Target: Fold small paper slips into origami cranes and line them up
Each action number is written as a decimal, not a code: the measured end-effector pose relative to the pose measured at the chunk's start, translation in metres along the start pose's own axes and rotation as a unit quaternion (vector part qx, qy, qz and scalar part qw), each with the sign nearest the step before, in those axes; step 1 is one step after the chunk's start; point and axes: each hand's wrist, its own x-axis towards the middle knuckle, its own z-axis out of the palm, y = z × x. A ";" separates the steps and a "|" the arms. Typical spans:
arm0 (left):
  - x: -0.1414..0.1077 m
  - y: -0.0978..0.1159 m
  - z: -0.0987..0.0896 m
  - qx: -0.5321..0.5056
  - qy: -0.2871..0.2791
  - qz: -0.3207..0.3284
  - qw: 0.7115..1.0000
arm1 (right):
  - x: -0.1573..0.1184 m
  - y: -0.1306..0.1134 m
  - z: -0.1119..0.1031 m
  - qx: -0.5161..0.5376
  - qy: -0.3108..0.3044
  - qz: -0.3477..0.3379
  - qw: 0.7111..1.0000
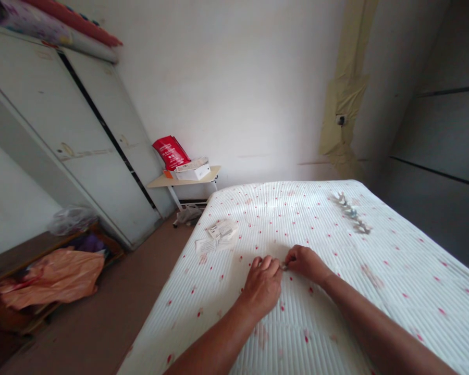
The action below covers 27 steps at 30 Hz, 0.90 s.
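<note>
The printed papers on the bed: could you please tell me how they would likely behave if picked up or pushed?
The printed papers look thin and lie almost flat, so they would probably feel light and bend easily when lifted. With nothing visibly weighing them down on the ribbed bedcover, a push might slide or crumple them.

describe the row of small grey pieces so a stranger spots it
Find the white, red-spotted bed, then its far right area. There, small grey pieces form a jagged line, unlike the flat, printed white papers across on the left.
</note>
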 end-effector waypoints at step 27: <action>-0.004 0.005 -0.003 -0.048 -0.028 -0.027 0.998 | 0.011 0.006 0.001 -0.002 -0.021 0.016 1.000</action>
